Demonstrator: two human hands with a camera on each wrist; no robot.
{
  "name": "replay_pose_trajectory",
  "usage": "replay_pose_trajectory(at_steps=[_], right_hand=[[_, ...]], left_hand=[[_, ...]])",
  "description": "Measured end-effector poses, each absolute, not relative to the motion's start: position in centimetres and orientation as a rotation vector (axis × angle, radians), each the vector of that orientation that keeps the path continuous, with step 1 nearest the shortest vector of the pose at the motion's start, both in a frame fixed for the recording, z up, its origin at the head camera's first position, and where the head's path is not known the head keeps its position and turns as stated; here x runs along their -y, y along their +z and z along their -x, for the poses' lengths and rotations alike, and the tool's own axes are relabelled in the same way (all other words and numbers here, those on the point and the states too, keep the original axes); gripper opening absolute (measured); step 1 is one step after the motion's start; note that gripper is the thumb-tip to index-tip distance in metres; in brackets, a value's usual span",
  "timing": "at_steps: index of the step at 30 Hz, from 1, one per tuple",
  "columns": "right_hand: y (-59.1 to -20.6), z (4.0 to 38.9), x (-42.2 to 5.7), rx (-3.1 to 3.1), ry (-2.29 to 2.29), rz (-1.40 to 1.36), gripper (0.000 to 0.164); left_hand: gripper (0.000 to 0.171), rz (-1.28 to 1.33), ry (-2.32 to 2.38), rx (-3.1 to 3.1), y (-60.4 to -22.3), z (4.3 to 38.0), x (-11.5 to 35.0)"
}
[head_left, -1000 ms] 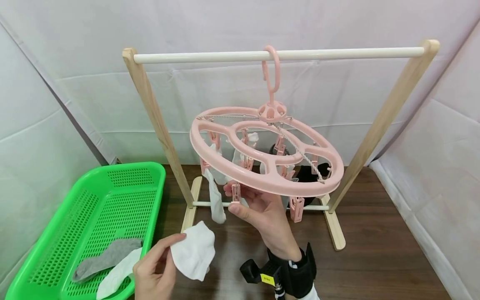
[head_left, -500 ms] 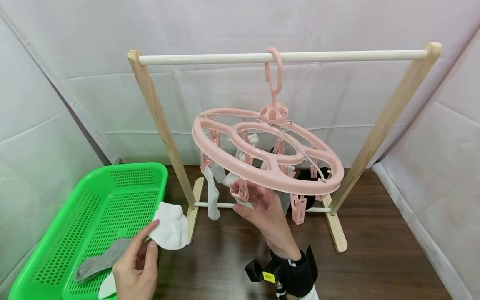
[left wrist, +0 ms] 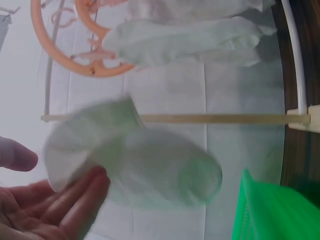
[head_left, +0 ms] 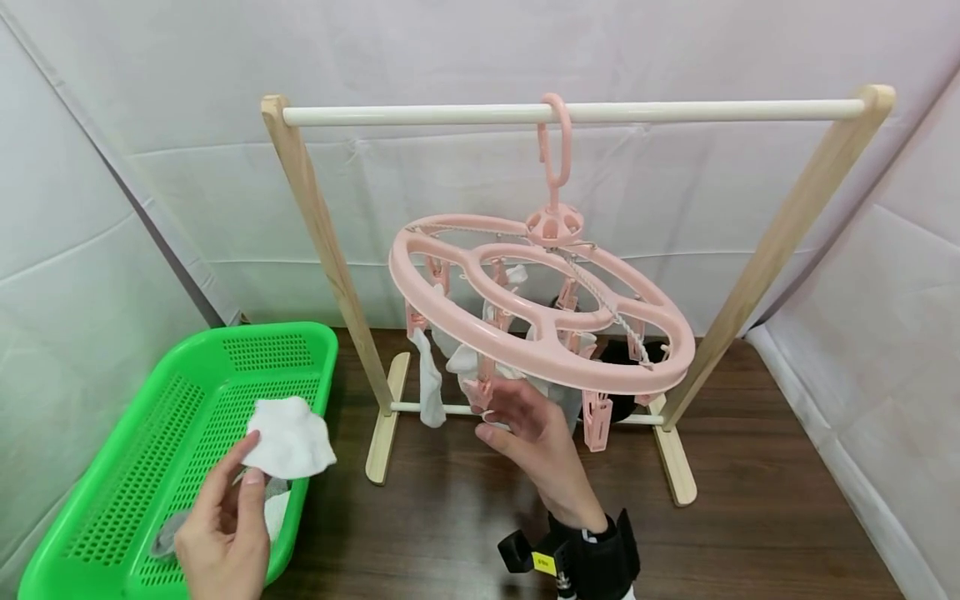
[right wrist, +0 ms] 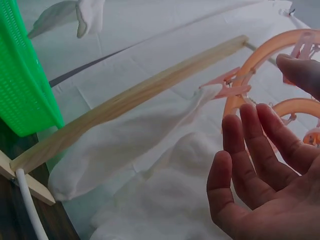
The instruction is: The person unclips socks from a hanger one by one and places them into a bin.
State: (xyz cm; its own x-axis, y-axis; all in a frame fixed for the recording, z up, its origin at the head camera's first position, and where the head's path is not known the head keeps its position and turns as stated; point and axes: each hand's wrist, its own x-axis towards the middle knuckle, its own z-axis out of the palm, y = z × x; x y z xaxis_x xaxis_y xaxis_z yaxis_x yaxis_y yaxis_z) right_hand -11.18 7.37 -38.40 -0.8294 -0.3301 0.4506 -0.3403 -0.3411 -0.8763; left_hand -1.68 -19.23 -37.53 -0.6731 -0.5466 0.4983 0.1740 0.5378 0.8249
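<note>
White sock (head_left: 291, 439), limp, bent over, softly creased.

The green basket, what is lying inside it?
A gray sock and a white cloth, both partly covered, lie inside the green basket. The left hand and the white sock it holds hide part of the basket; what lies behind them cannot be seen.

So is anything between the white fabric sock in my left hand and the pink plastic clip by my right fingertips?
The head view shows another white fabric sock, clipped at left to the pink plastic ring, between the held sock and that clip; depth is unclear.
</note>
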Motion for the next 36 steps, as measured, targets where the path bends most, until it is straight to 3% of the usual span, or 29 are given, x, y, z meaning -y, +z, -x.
replay_pose_trajectory(at_steps=[11, 21, 36], right_hand=[[-39.6, 10.8, -8.0, 1.902, 2.430, -0.808, 0.028], [-39.5, 10.3, -8.5, 1.892, 2.449, -0.750, 0.019], [-38.5, 9.4, -11.9, 2.214, 2.129, -1.165, 0.026]], left_hand=[[0.066, -0.603, -1.182, 2.385, -38.3, 1.4, 21.5], [0.082, -0.602, -1.209, 2.394, -38.7, 1.4, 22.0], [0.079, -0.360, -1.143, 2.549, -39.8, 1.8, 20.8]])
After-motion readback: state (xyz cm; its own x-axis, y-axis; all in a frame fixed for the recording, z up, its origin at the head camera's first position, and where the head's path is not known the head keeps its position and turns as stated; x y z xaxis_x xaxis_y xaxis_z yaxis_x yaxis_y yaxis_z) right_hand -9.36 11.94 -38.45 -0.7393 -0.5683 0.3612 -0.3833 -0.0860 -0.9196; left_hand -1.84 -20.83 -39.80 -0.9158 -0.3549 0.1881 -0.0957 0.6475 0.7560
